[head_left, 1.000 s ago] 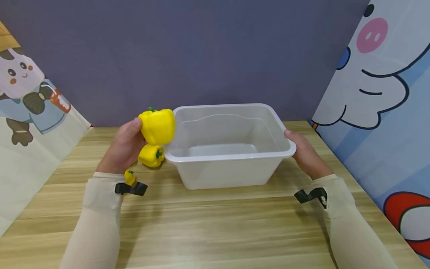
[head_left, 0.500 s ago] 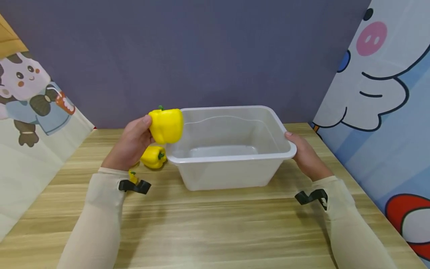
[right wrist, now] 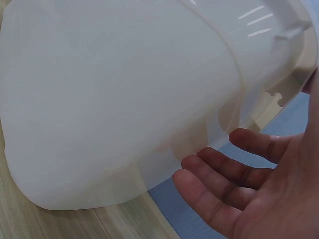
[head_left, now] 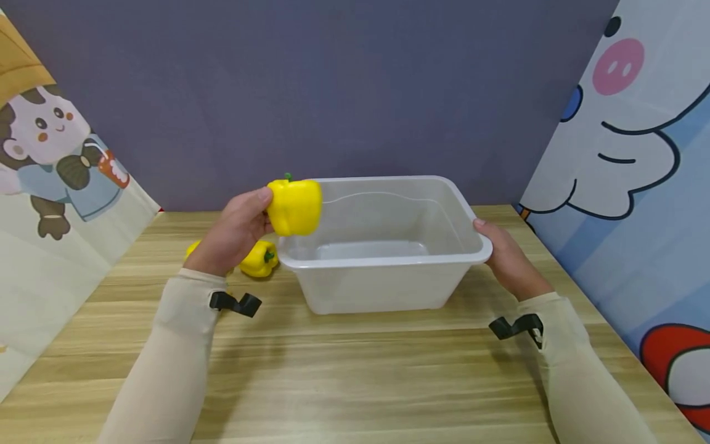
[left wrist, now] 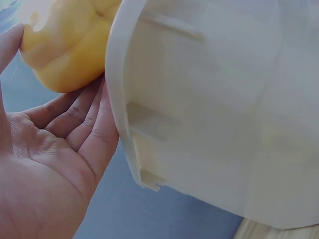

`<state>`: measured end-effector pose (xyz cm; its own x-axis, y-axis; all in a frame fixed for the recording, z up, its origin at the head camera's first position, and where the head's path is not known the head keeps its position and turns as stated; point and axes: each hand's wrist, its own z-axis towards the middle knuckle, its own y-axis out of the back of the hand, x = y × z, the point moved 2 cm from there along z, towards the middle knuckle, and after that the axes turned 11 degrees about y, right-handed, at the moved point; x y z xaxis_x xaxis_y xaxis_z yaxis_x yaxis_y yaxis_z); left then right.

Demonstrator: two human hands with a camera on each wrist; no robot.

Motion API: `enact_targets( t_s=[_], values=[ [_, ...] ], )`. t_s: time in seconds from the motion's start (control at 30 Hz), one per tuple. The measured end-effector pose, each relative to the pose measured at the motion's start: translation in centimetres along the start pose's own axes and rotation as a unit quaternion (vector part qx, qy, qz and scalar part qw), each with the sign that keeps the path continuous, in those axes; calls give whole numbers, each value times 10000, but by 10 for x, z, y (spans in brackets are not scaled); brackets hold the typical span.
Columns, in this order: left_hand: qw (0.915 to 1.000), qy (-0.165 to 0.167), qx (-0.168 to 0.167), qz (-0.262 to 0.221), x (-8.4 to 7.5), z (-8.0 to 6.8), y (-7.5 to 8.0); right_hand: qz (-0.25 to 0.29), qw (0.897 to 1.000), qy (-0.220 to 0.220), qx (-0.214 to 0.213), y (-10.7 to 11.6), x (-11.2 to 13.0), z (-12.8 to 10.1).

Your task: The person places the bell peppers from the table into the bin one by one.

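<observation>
A yellow bell pepper (head_left: 295, 207) with a green stem is held upright by my left hand (head_left: 234, 233), thumb on its near side and fingers behind and below. It overlaps the left rim of a white plastic bin (head_left: 377, 285) in the head view. The left wrist view has the pepper (left wrist: 70, 47) close beside the bin's rim, above my fingers. My right hand (head_left: 509, 258) grips the bin's right rim, thumb on top. Its fingers (right wrist: 214, 186) reach the outer wall beneath. Nothing shows inside the bin.
Another yellow pepper (head_left: 259, 259) lies on the wooden table (head_left: 355, 376) left of the bin. A further yellow piece (head_left: 192, 248) is mostly hidden by my left wrist. A dark grey wall (head_left: 355, 92) rises behind, with cartoon-printed panels on both sides.
My left hand has moved to the right with the bell pepper, from left of the bin to over its left rim. The right hand keeps its grip, and the bin stays put.
</observation>
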<state>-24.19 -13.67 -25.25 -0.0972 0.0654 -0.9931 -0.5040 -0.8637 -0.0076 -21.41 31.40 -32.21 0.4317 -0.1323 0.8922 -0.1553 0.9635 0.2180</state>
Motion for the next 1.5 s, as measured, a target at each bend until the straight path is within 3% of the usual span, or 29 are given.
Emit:
enact_targets(
  t_s=[0.4,0.83,1.17,1.5],
  values=[
    [9994,217,76,249,-8,4,-5,-18,10000,75,51,-1,1,0],
    [9961,530,-90,694,-13,13,-8,-124,9999,12,58,0,0,-1],
    [9900,484,-113,1319,-21,18,-9,-80,10000,14,47,0,0,-1],
    [9867,533,-67,1534,-25,26,-8,-67,10000,20,37,0,1,-1]
  ],
)
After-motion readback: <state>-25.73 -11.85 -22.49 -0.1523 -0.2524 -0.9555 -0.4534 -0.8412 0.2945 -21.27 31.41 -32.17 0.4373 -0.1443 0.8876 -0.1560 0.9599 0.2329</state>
